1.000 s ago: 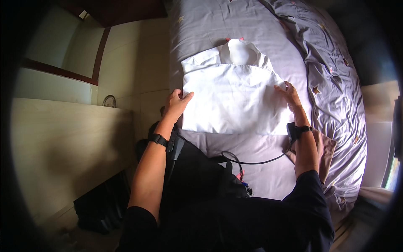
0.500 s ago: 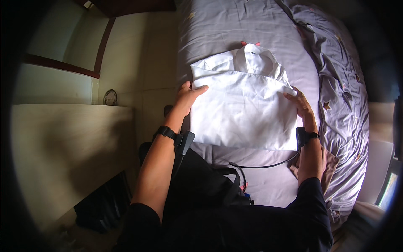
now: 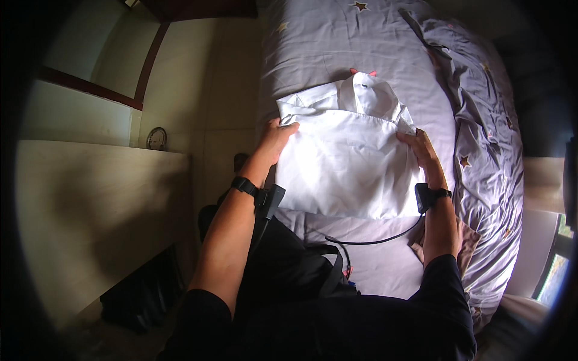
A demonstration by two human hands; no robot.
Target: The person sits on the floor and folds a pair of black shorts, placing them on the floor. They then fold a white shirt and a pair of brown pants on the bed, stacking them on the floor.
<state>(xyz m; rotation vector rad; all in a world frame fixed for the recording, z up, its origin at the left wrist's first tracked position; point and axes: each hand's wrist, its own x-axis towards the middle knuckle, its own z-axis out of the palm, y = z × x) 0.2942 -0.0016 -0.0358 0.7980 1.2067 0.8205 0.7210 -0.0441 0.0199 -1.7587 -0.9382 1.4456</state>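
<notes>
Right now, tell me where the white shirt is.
In the head view the white shirt lies folded on the grey star-print bedsheet, centre frame, collar away from the person, with the left hand and right hand on its side edges.

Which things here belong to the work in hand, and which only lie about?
In hand:
- white folded cotton shirt
- left hand on its left edge
- right hand on its right edge

Lying about:
- crumpled grey star-patterned duvet
- black cable
- round object on the ledge

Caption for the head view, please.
Both hands, left hand and right hand, grip the folded white shirt on a lilac star-print bedsheet.
</notes>
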